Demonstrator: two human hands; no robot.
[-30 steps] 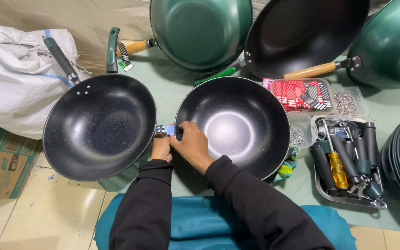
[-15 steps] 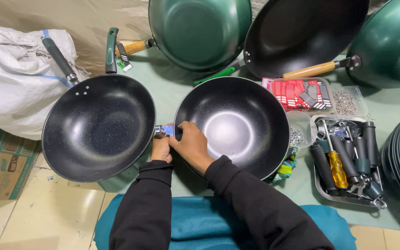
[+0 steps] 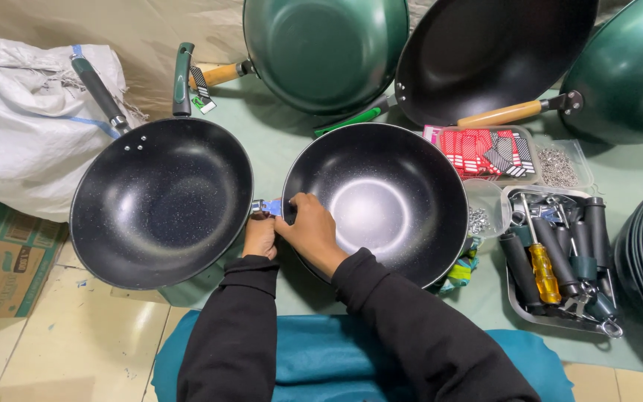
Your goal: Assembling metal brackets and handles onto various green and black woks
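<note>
**Two hands at the near-left rim of a black wok**

1. Left hand (image 3: 260,237): nearest the camera, black sleeve. Fingers curled closed about a small blue-and-silver fitting (image 3: 267,206) at the rim; how firmly they pinch it cannot be told, since the knuckles hide the tips.
2. Right hand (image 3: 311,229): just beside the left, touching the same fitting from the right. Fingers bent shut over the rim edge, thumb side toward the fitting. Both hands are equally near it; the fitting lies directly ahead of the fingertips, pointing left, away from the bowl.
3. Handleless wok (image 3: 376,202): black, speckled, upright on the green mat (image 3: 277,141). Its rim's near-left edge is where the hands meet.
4. Second black wok (image 3: 162,201): just left, rim near the fitting, its dark green handle (image 3: 100,93) running up-left. A loose green handle (image 3: 181,78) lies beyond it.
5. Metal tray (image 3: 560,309): to the right, with handles and a yellow screwdriver (image 3: 542,272).
6. Small clear boxes (image 3: 560,165): hardware, further right.
7. White sack (image 3: 27,126): far left.
8. Green woks (image 3: 326,48): propped at the back.
</note>
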